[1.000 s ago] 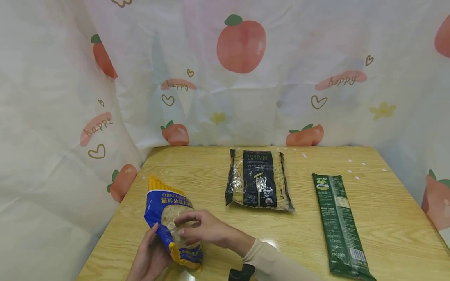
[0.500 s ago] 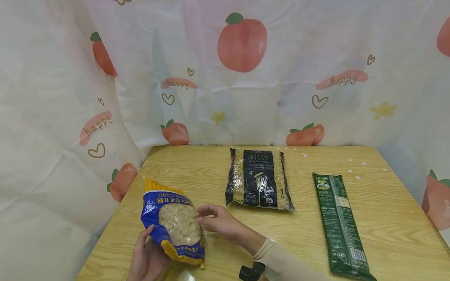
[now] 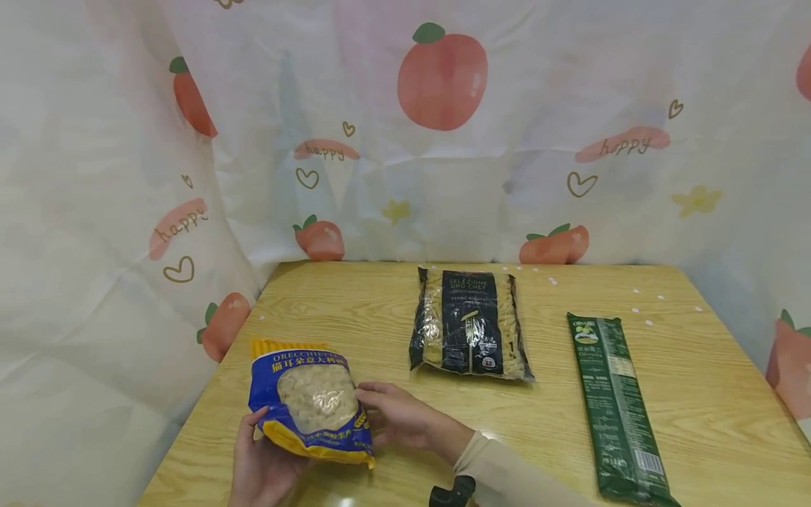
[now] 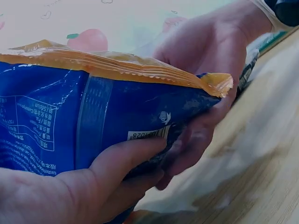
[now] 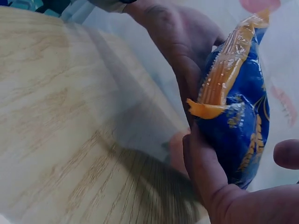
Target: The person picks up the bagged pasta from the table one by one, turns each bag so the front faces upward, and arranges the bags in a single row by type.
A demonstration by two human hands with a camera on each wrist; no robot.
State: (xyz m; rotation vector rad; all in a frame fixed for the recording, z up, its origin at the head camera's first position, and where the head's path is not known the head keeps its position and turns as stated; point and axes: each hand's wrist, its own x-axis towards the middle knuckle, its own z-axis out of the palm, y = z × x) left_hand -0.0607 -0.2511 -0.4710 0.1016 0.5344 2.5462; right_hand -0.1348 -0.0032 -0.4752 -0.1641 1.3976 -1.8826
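A blue and yellow pasta bag (image 3: 317,398) with a clear window is held tilted above the table's left front part. My left hand (image 3: 262,461) grips its lower left side, thumb on the front. My right hand (image 3: 405,419) is at its right side, thumb at the front edge and fingers behind. In the left wrist view the left hand (image 4: 107,186) lies along the bag's printed back (image 4: 126,107), and the right hand (image 4: 210,56) reaches round the far end. The right wrist view shows the bag (image 5: 238,102) between the left hand (image 5: 177,42) and right hand (image 5: 233,200).
A black and clear penne bag (image 3: 470,324) lies at the middle back of the wooden table (image 3: 538,451). To its right lies a long green spaghetti pack (image 3: 621,408). Small white bits (image 3: 636,310) dot the back right. A fruit-printed curtain (image 3: 507,84) hangs behind.
The right hand has moved from the bag's front window to its right edge. The bag has turned to lie more level, its top lower and further left. The head view has shifted slightly.
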